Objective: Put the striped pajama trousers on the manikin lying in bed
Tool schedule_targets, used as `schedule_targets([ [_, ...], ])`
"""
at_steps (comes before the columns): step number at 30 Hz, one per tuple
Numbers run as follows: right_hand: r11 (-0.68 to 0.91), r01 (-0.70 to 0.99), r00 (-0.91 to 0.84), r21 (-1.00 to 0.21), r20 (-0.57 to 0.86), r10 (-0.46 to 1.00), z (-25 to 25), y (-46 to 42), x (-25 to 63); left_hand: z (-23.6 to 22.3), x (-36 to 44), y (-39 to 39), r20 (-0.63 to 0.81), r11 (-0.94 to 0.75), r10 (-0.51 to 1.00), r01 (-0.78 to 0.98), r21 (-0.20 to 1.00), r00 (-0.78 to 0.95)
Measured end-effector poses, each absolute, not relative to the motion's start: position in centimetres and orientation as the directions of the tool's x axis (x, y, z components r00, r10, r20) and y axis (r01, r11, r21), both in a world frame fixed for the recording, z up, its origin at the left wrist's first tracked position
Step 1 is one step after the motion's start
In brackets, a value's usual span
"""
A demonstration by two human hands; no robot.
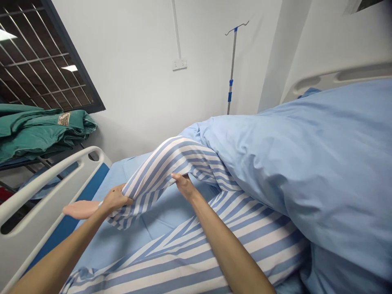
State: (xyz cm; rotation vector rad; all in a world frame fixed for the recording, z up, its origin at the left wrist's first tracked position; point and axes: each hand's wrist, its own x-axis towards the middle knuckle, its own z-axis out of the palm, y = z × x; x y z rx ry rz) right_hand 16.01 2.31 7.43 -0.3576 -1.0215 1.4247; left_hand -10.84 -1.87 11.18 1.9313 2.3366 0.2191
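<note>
Left hand (118,199) grips the leg (161,167) above the foot (80,209); right hand (185,185), partly hidden, seemingly holds its underside. Best to support both points evenly.

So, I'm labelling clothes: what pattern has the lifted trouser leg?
The trouser leg: blue and white stripes, clearest in the head view.

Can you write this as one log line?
left hand: gripping striped trouser leg near foot | right hand: at its underside, fingers hidden | blue quilt: over leg's upper end
</note>
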Motion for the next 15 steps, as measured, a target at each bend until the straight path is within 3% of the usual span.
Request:
schedule_targets([
  [6,0.255,-0.502,-0.139,-0.826,0.369,0.919,7.4,2.0,16.3,3.3,-7.0,-1.1,0.015,0.258,0.958,0.880,0.400,-0.288],
  [10,0.256,-0.455,-0.141,-0.853,0.353,0.925,6.8,2.1,15.8,0.4,-6.0,-0.7,0.010,0.335,0.928,0.848,0.411,-0.371],
  [15,0.255,-0.417,-0.123,-0.873,0.331,0.935,6.4,2.3,15.6,0.5,-6.1,-0.9,0.035,0.278,0.946,0.863,0.421,-0.322],
])
